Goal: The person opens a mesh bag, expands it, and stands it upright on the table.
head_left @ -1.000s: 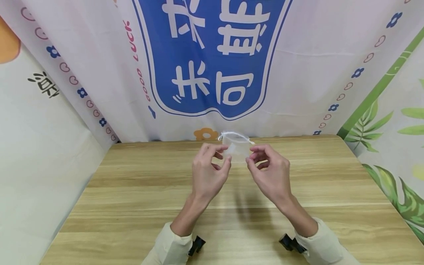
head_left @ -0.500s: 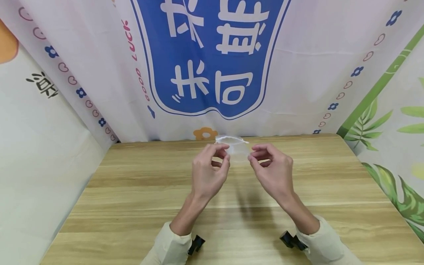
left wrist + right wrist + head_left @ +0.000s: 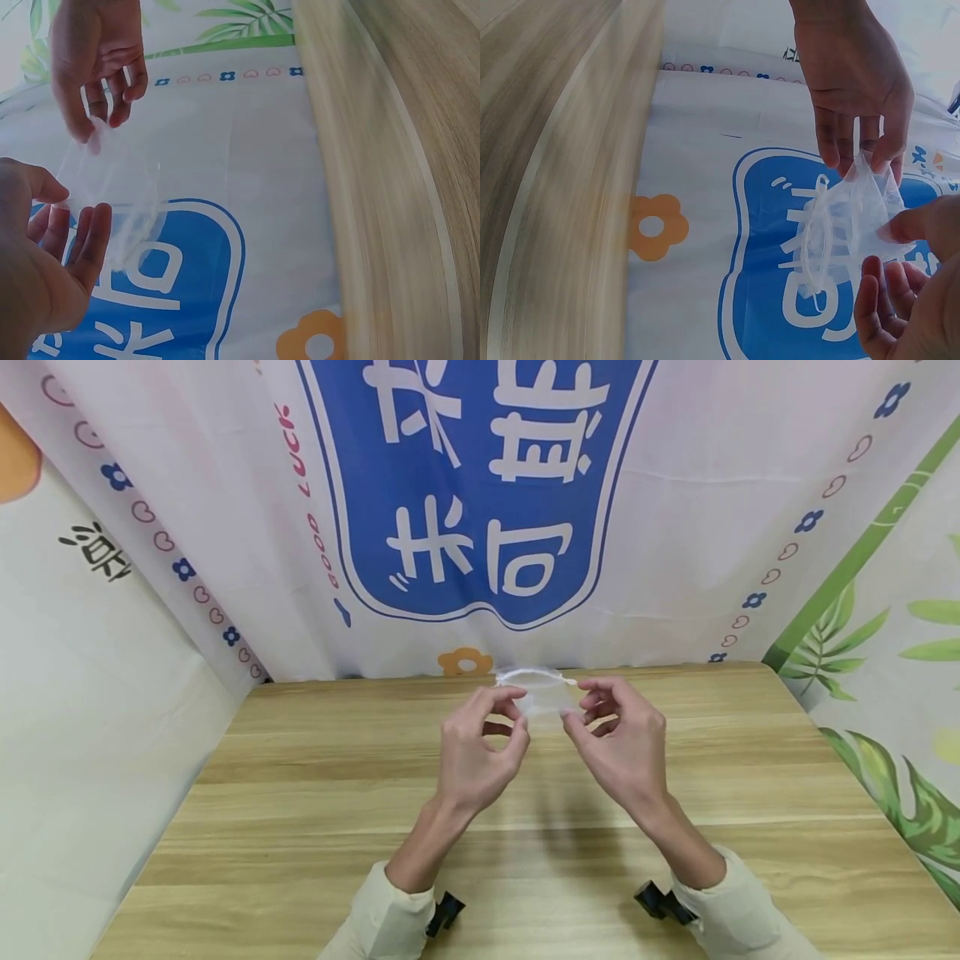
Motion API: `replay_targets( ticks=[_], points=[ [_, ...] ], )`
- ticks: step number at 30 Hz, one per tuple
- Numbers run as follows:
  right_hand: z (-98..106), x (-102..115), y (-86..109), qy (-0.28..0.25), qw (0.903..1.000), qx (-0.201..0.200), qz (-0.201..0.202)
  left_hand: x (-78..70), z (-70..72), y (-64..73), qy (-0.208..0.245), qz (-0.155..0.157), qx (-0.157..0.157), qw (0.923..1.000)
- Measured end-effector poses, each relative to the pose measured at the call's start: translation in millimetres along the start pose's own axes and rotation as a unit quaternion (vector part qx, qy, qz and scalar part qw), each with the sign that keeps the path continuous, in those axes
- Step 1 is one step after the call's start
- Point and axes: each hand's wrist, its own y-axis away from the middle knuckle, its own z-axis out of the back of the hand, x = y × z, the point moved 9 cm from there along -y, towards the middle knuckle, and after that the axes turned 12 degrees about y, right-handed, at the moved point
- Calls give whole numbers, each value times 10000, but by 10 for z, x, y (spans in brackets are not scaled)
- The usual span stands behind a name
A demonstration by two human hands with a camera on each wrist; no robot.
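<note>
A small, sheer white drawstring pouch (image 3: 546,696) is held up between the two hands, above the back part of the table. Its mouth, with a white cord, faces away from the person. My left hand (image 3: 483,747) pinches one side of it between thumb and fingers; in the right wrist view that grip gathers the pouch fabric (image 3: 866,214) into a peak. My right hand (image 3: 622,743) pinches the opposite side, its thumb lying on the cloth in the right wrist view. Nothing can be made out inside the pouch.
A wood-grain table (image 3: 315,810) lies under both hands. Behind it hangs a white printed curtain (image 3: 675,568) with a blue panel, close to the pouch. A dark mount (image 3: 446,914) sits at the left cuff, another dark mount (image 3: 663,903) at the right one.
The pouch mouth tilts lower than a second ago. Over the last half second the pouch and left hand have shifted slightly right, and the right index finger has lifted away from its thumb.
</note>
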Motion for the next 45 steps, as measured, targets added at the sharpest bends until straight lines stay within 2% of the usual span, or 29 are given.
replay_targets(
  ticks=[8,12,17,25,28,35,45],
  points=[
    [-46,63,32,-66,9996,189,206,9,-30,4,-126,56,99,9999],
    [-74,99,44,-37,9989,273,387,20,-55,15,-248,189,160,9994],
    [-104,107,54,-20,9979,373,523,46,-50,23,-372,418,116,9984],
    [-157,148,70,135,9953,614,740,78,-6,15,-385,595,-19,9975],
    [-165,154,70,276,9947,691,703,83,7,12,-425,664,-6,9969],
    [-101,79,33,574,9964,501,365,103,-49,18,-636,773,416,9941],
    [-95,16,32,527,9976,428,121,80,-166,32,-613,557,931,9922]
  ],
)
